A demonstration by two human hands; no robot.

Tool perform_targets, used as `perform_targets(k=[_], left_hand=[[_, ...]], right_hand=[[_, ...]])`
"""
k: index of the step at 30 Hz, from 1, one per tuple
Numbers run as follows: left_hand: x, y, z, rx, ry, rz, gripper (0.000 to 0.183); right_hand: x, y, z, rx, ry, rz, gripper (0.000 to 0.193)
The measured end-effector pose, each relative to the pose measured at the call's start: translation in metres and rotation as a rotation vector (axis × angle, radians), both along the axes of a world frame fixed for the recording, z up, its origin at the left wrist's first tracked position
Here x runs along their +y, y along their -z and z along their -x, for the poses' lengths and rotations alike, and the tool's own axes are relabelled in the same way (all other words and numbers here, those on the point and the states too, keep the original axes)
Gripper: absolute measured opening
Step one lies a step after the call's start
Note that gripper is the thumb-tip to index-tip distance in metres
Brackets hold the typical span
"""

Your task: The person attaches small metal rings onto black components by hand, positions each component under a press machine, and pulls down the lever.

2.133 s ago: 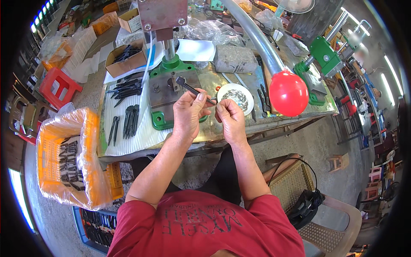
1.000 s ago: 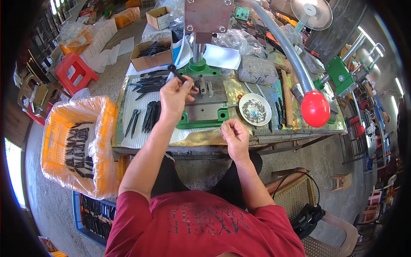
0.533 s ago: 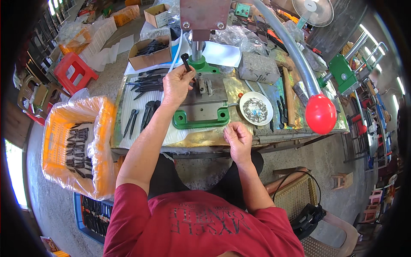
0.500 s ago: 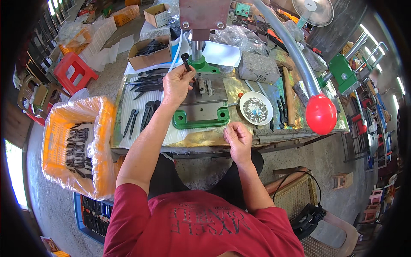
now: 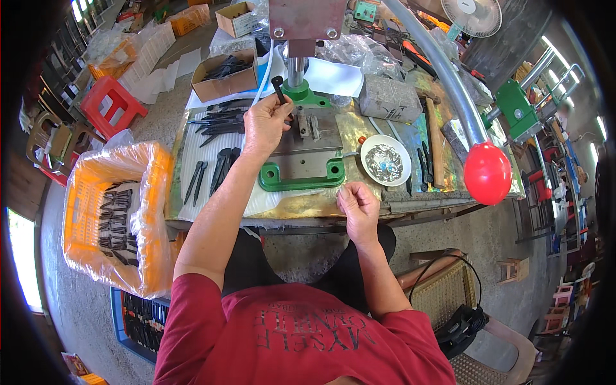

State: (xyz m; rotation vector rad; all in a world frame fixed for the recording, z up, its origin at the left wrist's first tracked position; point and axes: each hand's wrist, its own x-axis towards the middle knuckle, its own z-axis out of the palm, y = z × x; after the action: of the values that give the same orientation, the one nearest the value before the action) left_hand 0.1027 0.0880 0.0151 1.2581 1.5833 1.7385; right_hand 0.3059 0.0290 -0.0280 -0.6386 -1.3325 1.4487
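Over the left side of the green press base (image 5: 300, 184), the left hand (image 5: 266, 127) pinches a black tool (image 5: 278, 90), its rounded head pointing away from the person. By the front edge of the table (image 5: 301, 207), the right hand (image 5: 359, 208) is curled, its contents impossible to tell, near a white dish (image 5: 366, 162) of small silvery pieces (image 5: 385, 158).

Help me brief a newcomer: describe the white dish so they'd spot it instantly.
Find the green-based press on the table. Right of it, beyond the right hand, sits the dish: round, white, holding small silvery pieces, unlike the dark tools beside it.
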Motion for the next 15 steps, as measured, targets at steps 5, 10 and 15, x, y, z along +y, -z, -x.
perform_targets(k=[5, 10, 15], left_hand=[[0.0006, -0.0027, -0.0014, 0.001, 0.005, 0.000, 0.011], [-0.0010, -0.0068, -0.0011, 0.202, 0.032, 0.056, 0.012], [0.0019, -0.0060, 0.0012, 0.356, 0.039, 0.019, 0.012]], right_hand=[[0.0001, -0.0005, -0.0018, 0.001, 0.008, -0.006, 0.013], [0.0033, 0.0047, -0.0009, -0.054, 0.046, -0.027, 0.013], [0.0032, 0.0039, 0.0022, -0.029, 0.034, -0.024, 0.012]])
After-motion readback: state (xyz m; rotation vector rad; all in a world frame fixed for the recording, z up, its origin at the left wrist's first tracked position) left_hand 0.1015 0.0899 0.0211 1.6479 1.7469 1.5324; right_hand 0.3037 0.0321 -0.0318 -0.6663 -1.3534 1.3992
